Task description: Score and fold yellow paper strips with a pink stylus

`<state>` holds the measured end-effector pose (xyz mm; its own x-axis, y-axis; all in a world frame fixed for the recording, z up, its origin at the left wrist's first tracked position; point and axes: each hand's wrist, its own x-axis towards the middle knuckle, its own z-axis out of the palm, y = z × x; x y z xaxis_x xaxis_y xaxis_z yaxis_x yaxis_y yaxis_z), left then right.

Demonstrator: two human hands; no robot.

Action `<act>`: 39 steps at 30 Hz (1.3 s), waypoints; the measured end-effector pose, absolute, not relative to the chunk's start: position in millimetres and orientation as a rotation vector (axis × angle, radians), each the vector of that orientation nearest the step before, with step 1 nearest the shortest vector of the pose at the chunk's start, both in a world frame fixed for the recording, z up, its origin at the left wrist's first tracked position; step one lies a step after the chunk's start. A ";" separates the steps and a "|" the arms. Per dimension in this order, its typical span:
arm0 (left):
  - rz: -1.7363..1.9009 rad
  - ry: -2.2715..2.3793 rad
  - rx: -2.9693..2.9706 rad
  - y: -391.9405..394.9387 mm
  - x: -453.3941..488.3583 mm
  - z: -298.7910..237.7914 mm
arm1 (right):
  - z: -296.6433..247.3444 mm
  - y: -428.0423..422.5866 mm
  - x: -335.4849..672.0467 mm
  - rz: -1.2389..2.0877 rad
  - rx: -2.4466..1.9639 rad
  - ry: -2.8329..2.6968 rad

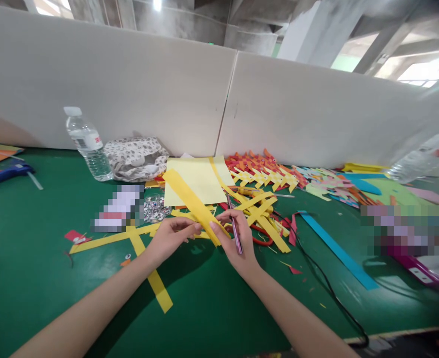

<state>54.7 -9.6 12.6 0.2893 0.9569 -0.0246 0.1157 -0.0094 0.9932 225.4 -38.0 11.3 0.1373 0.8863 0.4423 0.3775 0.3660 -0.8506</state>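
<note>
A folded or layered yellow paper strip [189,196] slants up and away over the table's middle. My right hand [241,243] grips its near end between thumb and fingers. A slim dark pen [236,228] is also tucked in that hand, lying across the fingers. From the other side, my left hand [174,236] pinches at the strip's left edge, its fingertips closed. Behind the strip lies a pale yellow sheet [200,174]. Loose yellow strips [159,291] cross each other beneath and beside my left forearm.
Red-handled scissors [264,238] lie partly under yellow strips. A water bottle [88,144], a patterned cloth bag [137,159] and a blue glue gun [6,174] stand or lie leftward. Rightward are layered paper cutouts [264,171], a blue strip [338,251] and a black cable [316,268].
</note>
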 end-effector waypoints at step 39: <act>0.855 1.203 1.732 -7.1 51.6 2.7 | 10.9 -33.6 228.6 0.562 -1.173 -1.421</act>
<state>51.6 -7.1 2.7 0.3071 0.9492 0.0690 0.3767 -0.1878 0.9071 228.6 -33.6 10.9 0.1513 0.8789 0.4525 0.3322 0.3859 -0.8607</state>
